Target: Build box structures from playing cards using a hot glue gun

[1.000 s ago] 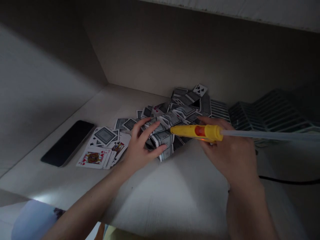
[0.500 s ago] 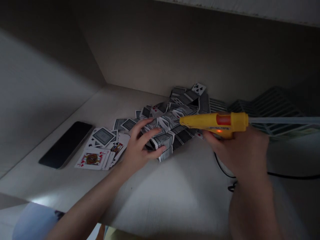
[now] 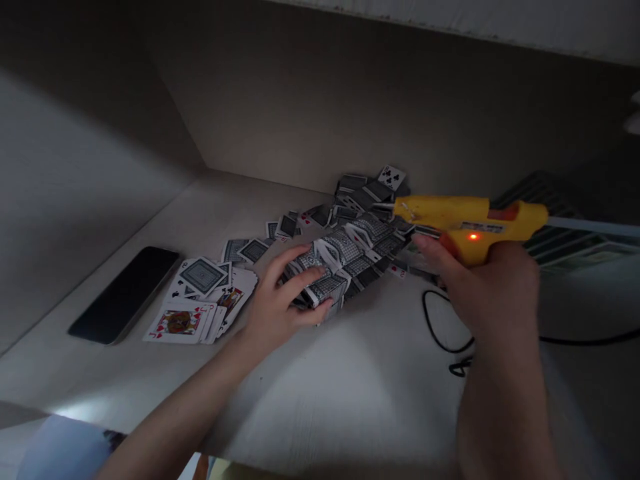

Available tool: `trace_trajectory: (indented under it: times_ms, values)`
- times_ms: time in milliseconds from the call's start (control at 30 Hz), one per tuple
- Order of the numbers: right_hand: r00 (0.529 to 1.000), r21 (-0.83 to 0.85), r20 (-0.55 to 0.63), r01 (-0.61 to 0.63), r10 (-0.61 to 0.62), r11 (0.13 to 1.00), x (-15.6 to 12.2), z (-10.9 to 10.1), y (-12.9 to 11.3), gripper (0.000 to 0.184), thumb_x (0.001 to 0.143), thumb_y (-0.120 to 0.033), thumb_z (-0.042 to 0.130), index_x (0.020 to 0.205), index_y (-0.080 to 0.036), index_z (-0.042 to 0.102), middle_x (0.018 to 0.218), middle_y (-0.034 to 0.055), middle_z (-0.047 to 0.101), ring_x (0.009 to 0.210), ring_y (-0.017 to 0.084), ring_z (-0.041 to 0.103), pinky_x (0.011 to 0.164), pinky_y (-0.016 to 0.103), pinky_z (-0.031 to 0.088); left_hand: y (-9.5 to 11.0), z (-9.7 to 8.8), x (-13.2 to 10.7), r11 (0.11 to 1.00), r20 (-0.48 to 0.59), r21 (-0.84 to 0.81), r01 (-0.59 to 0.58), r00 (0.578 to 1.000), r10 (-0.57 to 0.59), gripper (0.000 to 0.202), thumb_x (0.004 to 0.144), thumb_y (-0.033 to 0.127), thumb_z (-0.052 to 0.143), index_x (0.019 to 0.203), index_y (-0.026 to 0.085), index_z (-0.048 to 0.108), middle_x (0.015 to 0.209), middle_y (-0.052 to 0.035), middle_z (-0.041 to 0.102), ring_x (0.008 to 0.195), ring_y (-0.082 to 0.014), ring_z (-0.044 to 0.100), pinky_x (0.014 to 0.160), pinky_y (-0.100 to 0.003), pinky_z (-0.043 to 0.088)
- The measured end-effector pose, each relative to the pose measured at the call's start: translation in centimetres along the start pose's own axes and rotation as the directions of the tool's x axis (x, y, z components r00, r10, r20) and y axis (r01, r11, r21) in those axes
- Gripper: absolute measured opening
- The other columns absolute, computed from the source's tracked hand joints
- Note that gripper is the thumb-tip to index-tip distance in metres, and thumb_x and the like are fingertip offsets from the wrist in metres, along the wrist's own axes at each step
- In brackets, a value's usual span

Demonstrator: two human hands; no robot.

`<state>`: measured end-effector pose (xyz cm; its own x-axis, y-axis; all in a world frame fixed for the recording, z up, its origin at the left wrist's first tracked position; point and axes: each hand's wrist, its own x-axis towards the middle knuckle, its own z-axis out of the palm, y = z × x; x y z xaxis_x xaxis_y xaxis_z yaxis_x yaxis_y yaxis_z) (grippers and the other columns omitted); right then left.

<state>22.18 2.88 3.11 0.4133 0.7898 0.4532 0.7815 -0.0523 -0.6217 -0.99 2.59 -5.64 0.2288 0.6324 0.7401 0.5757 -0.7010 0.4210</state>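
Observation:
My left hand grips the left end of a long structure of folded playing cards, its fingers on top and the thumb along the near side. Patterned grey card backs cover this structure. In my right hand is a yellow hot glue gun, held by its handle with a small red light glowing. The metal nozzle points left, close above the far part of the card structure; whether it touches I cannot tell. A pale glue stick sticks out of the gun's back.
Loose playing cards lie fanned left of my left hand, near a black phone. More cards are heaped by the back wall. A black cord loops on the right, and a dark slatted rack stands behind the gun.
My right hand has lifted the glue gun up and to the right, off the card structure, so its nozzle now shows. My left hand keeps its hold on the cards.

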Motion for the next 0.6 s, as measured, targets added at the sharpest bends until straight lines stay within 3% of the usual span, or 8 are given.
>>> trace_trajectory:
  times_ms: [133, 233, 300, 367, 400, 467, 600]
  values:
    - [0.976, 0.343, 0.141, -0.205, 0.165, 0.917, 0.9, -0.3, 1.8, 0.034, 0.063, -0.043, 0.075, 0.079, -0.017, 0.060, 0.063, 0.0002, 0.060, 0.041, 0.010, 0.048, 0.040, 0.025, 0.040, 0.2, -0.1, 0.0, 1.000, 0.015, -0.003, -0.005, 1.000, 0.005, 0.037, 0.075, 0.024, 0.071, 0.109, 0.024, 0.056, 0.126, -0.0093, 0.049, 0.116, -0.0256, 0.053, 0.098, -0.044, 0.047]
    - [0.947, 0.402, 0.173, -0.319, 0.271, 0.858, 0.6, -1.1, 4.5, 0.030, 0.063, -0.037, 0.076, 0.082, -0.018, 0.062, 0.074, 0.0026, 0.063, 0.050, 0.012, 0.054, 0.046, 0.026, 0.046, 0.4, -0.1, -0.1, 1.000, 0.028, 0.001, -0.006, 1.000, 0.006, 0.038, 0.074, 0.023, 0.072, 0.108, 0.024, 0.056, 0.126, -0.0095, 0.048, 0.115, -0.0260, 0.053, 0.097, -0.044, 0.048]
    - [0.910, 0.332, 0.144, -0.415, 0.389, 0.847, -0.3, -1.6, 6.8, 0.025, 0.066, -0.037, 0.073, 0.080, -0.018, 0.063, 0.077, 0.0049, 0.065, 0.056, 0.014, 0.058, 0.048, 0.026, 0.047, 0.5, -0.2, -0.2, 1.000, 0.035, 0.017, -0.013, 0.999, 0.012, 0.038, 0.074, 0.023, 0.072, 0.108, 0.023, 0.057, 0.125, -0.0098, 0.048, 0.113, -0.0262, 0.054, 0.095, -0.044, 0.048]
    - [0.892, 0.122, 0.105, -0.450, 0.440, 0.884, -1.4, -1.8, 9.2, 0.025, 0.070, -0.041, 0.068, 0.078, -0.018, 0.063, 0.068, 0.0040, 0.063, 0.053, 0.016, 0.057, 0.044, 0.026, 0.043, 0.5, -0.2, -0.4, 0.999, 0.042, 0.028, -0.029, 0.999, 0.028, 0.039, 0.074, 0.022, 0.071, 0.110, 0.023, 0.057, 0.126, -0.0102, 0.048, 0.113, -0.0263, 0.054, 0.094, -0.044, 0.049]
    - [0.900, 0.005, 0.106, -0.425, 0.422, 0.905, -2.0, -1.7, 10.3, 0.027, 0.073, -0.045, 0.063, 0.075, -0.018, 0.063, 0.060, 0.0021, 0.059, 0.049, 0.016, 0.055, 0.042, 0.026, 0.041, 0.5, -0.1, -0.6, 0.999, 0.045, 0.032, -0.039, 0.998, 0.038, 0.040, 0.074, 0.022, 0.071, 0.111, 0.024, 0.056, 0.127, -0.0102, 0.048, 0.113, -0.0264, 0.054, 0.094, -0.044, 0.049]
    - [0.903, -0.056, 0.092, -0.417, 0.420, 0.907, -2.8, -1.1, 12.4, 0.032, 0.074, -0.048, 0.058, 0.063, -0.017, 0.060, 0.047, 0.0005, 0.053, 0.042, 0.017, 0.050, 0.037, 0.027, 0.036, 0.4, -0.2, -0.7, 0.998, 0.042, 0.040, -0.054, 0.998, 0.052, 0.042, 0.074, 0.022, 0.071, 0.113, 0.025, 0.056, 0.128, -0.0097, 0.047, 0.113, -0.0268, 0.054, 0.094, -0.045, 0.049]
    - [0.942, -0.121, 0.067, -0.321, 0.330, 0.940, -3.2, 0.6, 15.2, 0.029, 0.077, -0.043, 0.052, 0.064, -0.019, 0.059, 0.049, 0.0023, 0.056, 0.042, 0.020, 0.053, 0.036, 0.028, 0.036, 0.2, -0.3, -0.8, 0.998, 0.022, 0.046, -0.049, 0.999, 0.048, 0.046, 0.072, 0.022, 0.072, 0.115, 0.027, 0.055, 0.128, -0.0085, 0.047, 0.113, -0.0274, 0.054, 0.095, -0.046, 0.049]
